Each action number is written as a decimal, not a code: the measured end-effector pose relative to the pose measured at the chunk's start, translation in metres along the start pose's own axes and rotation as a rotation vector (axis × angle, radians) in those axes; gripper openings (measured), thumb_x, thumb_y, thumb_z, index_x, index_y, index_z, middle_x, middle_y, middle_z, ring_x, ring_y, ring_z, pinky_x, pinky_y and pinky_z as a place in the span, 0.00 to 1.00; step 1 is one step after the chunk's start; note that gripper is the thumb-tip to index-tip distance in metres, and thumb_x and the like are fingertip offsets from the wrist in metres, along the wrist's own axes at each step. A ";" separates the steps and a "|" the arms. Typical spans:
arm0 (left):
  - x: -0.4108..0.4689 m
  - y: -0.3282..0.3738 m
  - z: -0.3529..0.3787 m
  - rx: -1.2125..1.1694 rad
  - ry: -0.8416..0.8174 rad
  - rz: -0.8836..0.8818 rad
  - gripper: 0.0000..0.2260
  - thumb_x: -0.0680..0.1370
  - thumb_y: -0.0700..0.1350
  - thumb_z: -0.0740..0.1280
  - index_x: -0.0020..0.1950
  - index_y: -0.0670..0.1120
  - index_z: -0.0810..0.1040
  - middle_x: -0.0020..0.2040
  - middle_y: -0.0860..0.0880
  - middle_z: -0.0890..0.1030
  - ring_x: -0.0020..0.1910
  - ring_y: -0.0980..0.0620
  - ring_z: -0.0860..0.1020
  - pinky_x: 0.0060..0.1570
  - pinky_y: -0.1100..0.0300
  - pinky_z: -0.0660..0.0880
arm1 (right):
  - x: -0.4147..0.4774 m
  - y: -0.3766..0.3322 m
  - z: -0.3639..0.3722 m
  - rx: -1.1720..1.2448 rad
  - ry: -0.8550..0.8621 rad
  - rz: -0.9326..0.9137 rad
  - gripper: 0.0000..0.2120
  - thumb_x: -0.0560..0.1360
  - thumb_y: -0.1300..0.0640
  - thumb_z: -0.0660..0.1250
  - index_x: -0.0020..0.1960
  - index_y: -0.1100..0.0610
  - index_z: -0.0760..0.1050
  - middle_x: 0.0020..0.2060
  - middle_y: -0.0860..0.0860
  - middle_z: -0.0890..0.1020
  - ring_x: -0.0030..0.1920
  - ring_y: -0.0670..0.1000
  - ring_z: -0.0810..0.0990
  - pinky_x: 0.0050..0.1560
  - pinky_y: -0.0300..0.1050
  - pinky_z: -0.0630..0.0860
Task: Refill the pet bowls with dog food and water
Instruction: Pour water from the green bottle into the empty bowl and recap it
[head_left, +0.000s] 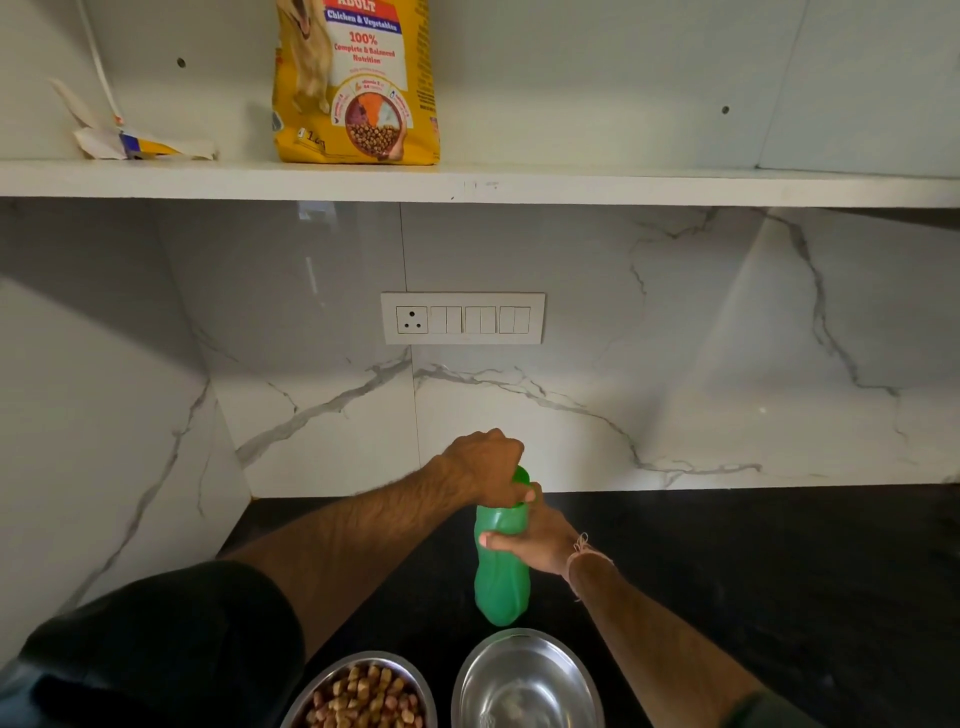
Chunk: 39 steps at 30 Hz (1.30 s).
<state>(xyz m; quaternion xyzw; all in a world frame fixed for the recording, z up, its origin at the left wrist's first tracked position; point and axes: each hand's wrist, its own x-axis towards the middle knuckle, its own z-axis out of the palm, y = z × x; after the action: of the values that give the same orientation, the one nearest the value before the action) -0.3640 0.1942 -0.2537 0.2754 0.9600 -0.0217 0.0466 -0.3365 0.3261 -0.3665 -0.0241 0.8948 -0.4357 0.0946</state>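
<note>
Food: kibble-filled round steel bowl (318, 678), done.
Water: empty steel bowl (524, 680) below fingers, waiting.
Fingers: left hand (485, 465) curls over cap (521, 476); right hand (545, 540) wraps green plastic bottle (501, 587).

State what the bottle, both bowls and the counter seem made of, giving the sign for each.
Bottle: probably plastic, matte, slightly translucent green. Food bowl and empty bowl: metal, likely steel; shiny, mirror-like reflections. Counter: dark polished stone, perhaps granite; faint sheen.

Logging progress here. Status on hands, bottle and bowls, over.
Left grip on the cap, right grip round the green bottle, upright on counter. Kibble bowl filled, second bowl looks empty. Nothing in the way.
</note>
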 end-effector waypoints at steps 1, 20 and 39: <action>0.000 0.000 0.001 -0.024 -0.005 0.016 0.23 0.80 0.58 0.68 0.67 0.42 0.75 0.59 0.43 0.79 0.53 0.47 0.79 0.47 0.53 0.78 | 0.000 0.000 0.000 -0.001 -0.002 0.000 0.35 0.69 0.42 0.79 0.68 0.50 0.66 0.56 0.48 0.81 0.55 0.49 0.82 0.57 0.46 0.80; -0.006 -0.003 0.000 -0.153 -0.041 0.113 0.27 0.76 0.49 0.73 0.73 0.45 0.72 0.68 0.46 0.75 0.65 0.47 0.75 0.62 0.49 0.78 | -0.002 -0.002 0.000 0.025 0.008 -0.028 0.36 0.69 0.45 0.79 0.70 0.51 0.66 0.58 0.48 0.81 0.58 0.50 0.81 0.61 0.50 0.81; 0.002 -0.004 0.003 -0.107 -0.067 0.134 0.19 0.80 0.46 0.71 0.70 0.43 0.76 0.66 0.44 0.78 0.62 0.46 0.77 0.60 0.51 0.78 | 0.002 0.002 -0.001 -0.008 -0.009 -0.025 0.35 0.69 0.43 0.79 0.69 0.49 0.67 0.56 0.48 0.81 0.56 0.50 0.82 0.60 0.50 0.81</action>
<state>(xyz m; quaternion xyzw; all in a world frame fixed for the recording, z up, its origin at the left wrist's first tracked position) -0.3673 0.1915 -0.2570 0.3355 0.9370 0.0234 0.0946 -0.3383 0.3274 -0.3676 -0.0376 0.8958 -0.4330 0.0931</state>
